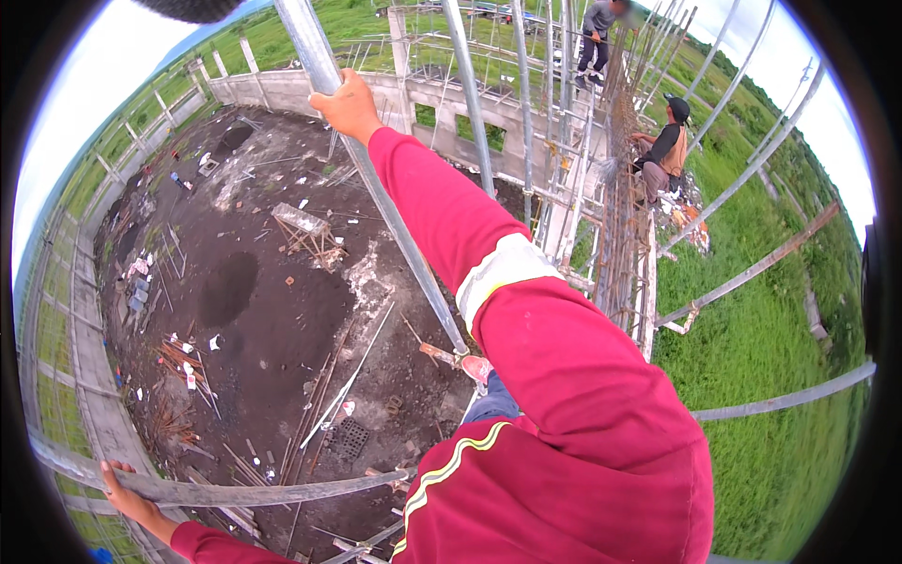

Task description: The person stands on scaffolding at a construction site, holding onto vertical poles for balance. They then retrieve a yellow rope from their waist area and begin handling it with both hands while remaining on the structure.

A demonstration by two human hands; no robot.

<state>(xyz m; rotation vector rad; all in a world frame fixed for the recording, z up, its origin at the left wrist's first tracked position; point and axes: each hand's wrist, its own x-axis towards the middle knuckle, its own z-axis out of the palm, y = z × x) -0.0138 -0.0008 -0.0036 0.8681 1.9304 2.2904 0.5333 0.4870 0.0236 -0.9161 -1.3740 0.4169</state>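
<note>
Gripping upright pole (395, 226) in right hand (346, 105); left hand (127, 493) on horizontal pole (263, 489).

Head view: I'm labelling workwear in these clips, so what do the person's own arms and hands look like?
Both arms wear long red sleeves. The right sleeve has a pale reflective band with a yellow edge; yellow-and-pale stripes curve across the red garment lower down. The left hand and right hand are bare, without gloves.

The upright scaffold pole (376, 179) is a grey, galvanised metal tube — it slants from the top of the view down toward the middle, gripped near its upper end. The horizontal pole (235, 489) is a duller, mud-streaked tube — it runs across the lower left, curving with the lens, held at its left end.
</note>
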